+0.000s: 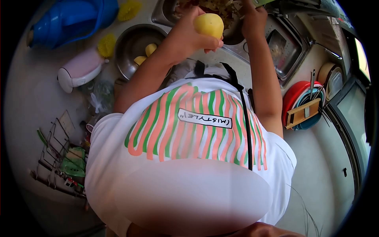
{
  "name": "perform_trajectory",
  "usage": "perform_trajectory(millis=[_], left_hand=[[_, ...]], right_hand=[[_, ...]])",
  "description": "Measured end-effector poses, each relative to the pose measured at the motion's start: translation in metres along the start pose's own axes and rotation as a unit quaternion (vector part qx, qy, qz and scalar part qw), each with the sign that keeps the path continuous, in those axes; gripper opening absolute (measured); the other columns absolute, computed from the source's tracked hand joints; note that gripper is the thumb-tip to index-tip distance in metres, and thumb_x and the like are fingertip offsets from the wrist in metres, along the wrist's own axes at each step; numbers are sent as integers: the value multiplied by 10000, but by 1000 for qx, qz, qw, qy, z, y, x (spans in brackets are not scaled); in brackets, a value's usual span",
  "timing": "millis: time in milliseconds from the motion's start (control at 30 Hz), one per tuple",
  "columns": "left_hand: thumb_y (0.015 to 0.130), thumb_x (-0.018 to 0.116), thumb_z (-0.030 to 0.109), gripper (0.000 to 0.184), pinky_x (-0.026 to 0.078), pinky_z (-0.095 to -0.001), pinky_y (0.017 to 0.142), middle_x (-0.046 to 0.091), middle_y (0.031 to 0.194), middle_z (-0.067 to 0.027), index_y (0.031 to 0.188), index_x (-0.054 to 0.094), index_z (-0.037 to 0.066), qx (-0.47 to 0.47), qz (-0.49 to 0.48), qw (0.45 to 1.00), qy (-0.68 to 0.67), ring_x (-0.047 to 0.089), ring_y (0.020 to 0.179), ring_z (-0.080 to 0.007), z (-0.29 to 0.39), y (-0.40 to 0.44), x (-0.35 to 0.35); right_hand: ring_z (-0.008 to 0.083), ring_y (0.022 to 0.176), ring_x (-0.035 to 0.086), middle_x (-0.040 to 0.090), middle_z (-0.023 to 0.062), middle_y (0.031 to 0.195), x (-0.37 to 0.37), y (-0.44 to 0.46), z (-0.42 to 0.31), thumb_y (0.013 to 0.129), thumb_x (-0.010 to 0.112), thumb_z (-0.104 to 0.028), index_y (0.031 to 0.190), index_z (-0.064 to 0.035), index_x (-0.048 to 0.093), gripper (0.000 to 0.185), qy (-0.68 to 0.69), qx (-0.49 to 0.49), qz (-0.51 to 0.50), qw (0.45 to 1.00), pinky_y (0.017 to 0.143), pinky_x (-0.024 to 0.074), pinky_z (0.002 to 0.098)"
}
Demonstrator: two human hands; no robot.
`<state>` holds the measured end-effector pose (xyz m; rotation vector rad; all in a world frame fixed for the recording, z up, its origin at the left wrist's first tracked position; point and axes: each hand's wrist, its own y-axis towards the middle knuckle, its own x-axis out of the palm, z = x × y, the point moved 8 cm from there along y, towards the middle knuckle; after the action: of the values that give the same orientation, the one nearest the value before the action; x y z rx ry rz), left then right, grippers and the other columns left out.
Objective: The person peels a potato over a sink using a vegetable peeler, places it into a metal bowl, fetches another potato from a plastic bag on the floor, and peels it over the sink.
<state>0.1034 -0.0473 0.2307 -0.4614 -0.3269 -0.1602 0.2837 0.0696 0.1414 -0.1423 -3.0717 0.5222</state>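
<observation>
My left hand [190, 37] is closed around a peeled yellow potato [209, 26], held up over the sink's near edge. My right hand [254, 19] is at the top of the view, to the right of the potato and apart from it. Its fingers are curled, and a green object [262, 2] shows beside them, cut off by the frame edge; I cannot make out what it is. Brownish peelings [223, 8] lie in the sink [162, 14] beyond my hands. Left of my left forearm, a steel bowl [125, 49] holds yellow potato pieces [151, 49].
A blue thermos jug [71, 21], yellow scrubbers [106, 45] and a pink-and-white appliance [81, 70] stand on the left. On the right are a drainboard [290, 59], stacked colored basins [294, 93] with a wooden grater [304, 113], and a dark-framed door [353, 114].
</observation>
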Motion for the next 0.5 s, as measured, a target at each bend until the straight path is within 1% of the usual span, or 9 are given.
perform_trajectory(millis=[67, 167, 200, 267, 300, 333, 400, 433, 500], left_hand=[[791, 832, 23, 492, 523, -301, 612, 688, 899, -104, 1142, 487, 28, 14, 34, 999, 24, 653, 722, -154, -1, 3, -5], [783, 841, 28, 517, 514, -292, 601, 686, 877, -94, 1168, 496, 23, -2, 56, 997, 44, 649, 705, -154, -20, 16, -12], [786, 841, 26, 540, 508, -287, 594, 686, 859, -86, 1203, 498, 18, 14, 5, 999, 50, 651, 694, -158, -15, 22, -6], [794, 842, 31, 532, 510, -293, 595, 689, 870, -83, 1211, 513, 24, -16, 1, 998, 56, 659, 707, -157, -15, 17, -4], [799, 837, 27, 517, 517, -293, 607, 689, 877, -86, 1208, 521, 26, -19, 11, 999, 47, 661, 713, -160, -15, 13, -5], [805, 832, 24, 502, 525, -294, 619, 689, 884, -89, 1205, 529, 28, -19, 21, 999, 40, 664, 719, -163, -15, 10, -7], [841, 810, 44, 475, 540, -299, 692, 685, 955, -95, 1232, 542, 30, -8, 33, 999, 30, 669, 791, -166, -13, 6, -6], [871, 793, 68, 464, 547, -303, 752, 682, 1019, -98, 1262, 547, 31, 5, 44, 999, 28, 672, 859, -165, -11, 5, -5], [934, 749, 129, 462, 534, -314, 878, 656, 1151, -92, 1336, 539, 40, 19, 50, 998, -15, 651, 1003, -161, -14, 2, -8]], right_hand=[[95, 666, 569, 651, -6, 796, 24, -23, -24, 951, 776, -274, 953, -68, 674, 231, 141, 41, -27, 989, 618, 443, 280], [91, 719, 578, 620, -17, 827, 61, -62, -42, 935, 798, -308, 976, -80, 662, 269, 168, 49, -143, 974, 659, 459, 262], [80, 731, 571, 624, -28, 837, 69, -72, -55, 945, 787, -309, 950, -74, 672, 261, 66, 22, -210, 975, 660, 447, 259], [73, 704, 563, 621, -38, 806, 64, -60, -44, 956, 774, -300, 915, -72, 680, 251, 76, 43, -202, 975, 640, 439, 262], [70, 657, 542, 605, -41, 751, 49, -38, -32, 961, 767, -296, 898, -71, 687, 247, -9, -9, -136, 991, 605, 425, 268], [74, 612, 517, 590, -34, 704, 42, -26, -41, 957, 771, -299, 883, -70, 693, 253, -75, -115, -55, 989, 564, 390, 279], [89, 624, 540, 593, -20, 689, 17, -17, -26, 964, 756, -295, 856, -48, 683, 279, -105, 22, -8, 994, 574, 409, 295], [127, 673, 605, 653, 12, 788, 16, -8, -20, 983, 720, -266, 1003, -20, 697, 248, -110, 0, -23, 994, 613, 469, 304], [150, 743, 636, 679, 31, 894, 33, -23, -20, 984, 702, -245, 1149, -21, 670, 279, 79, 53, -53, 994, 653, 501, 309]])
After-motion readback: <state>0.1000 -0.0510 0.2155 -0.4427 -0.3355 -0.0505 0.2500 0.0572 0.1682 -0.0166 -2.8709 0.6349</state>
